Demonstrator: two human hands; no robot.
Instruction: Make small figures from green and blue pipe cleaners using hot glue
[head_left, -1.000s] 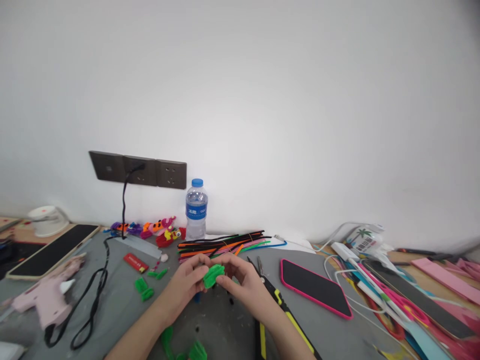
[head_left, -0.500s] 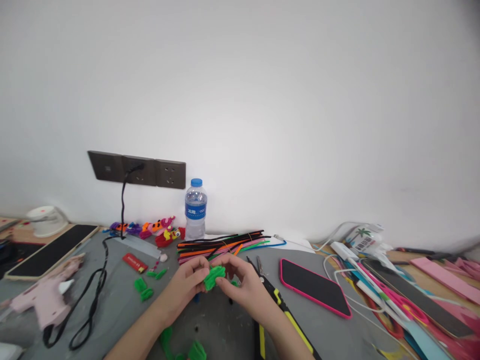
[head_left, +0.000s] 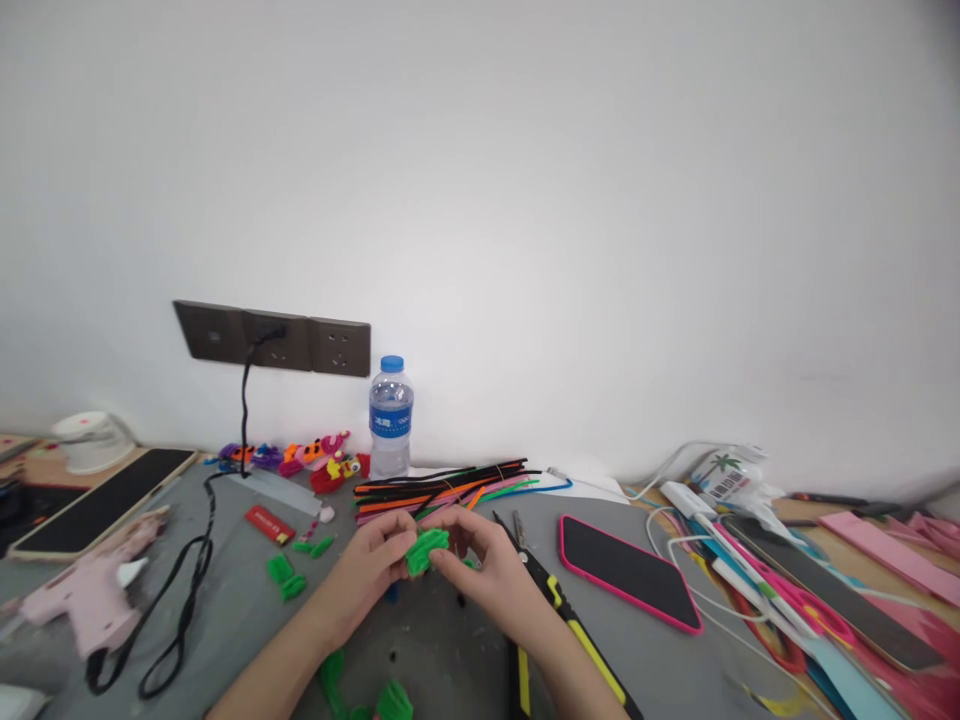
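Between my two hands is a small bent piece of fuzzy green pipe cleaner (head_left: 427, 551), raised above the grey mat. My left hand (head_left: 379, 555) pinches its left side with thumb and fingers. On the other side, my right hand (head_left: 484, 560) grips it, thumb in front and fingers curled behind. More green pipe-cleaner pieces (head_left: 286, 577) lie left of my left forearm, and others (head_left: 394, 702) rest at the bottom edge. Just beyond my fingers lies a bundle of black, orange, pink and green pipe cleaners (head_left: 442, 490).
Yellow-and-black pliers (head_left: 577, 630) lie right of my right hand, beside a pink-cased phone (head_left: 630, 574). A water bottle (head_left: 391, 420) stands against the wall. At left are a pink glue gun (head_left: 86, 600), its black cord (head_left: 202, 560) and another phone (head_left: 105, 505). Scissors (head_left: 825, 615) lie at right.
The green piece has turned slightly between my fingers and my right thumb has shifted a little on it. Both hands stay in nearly the same place.
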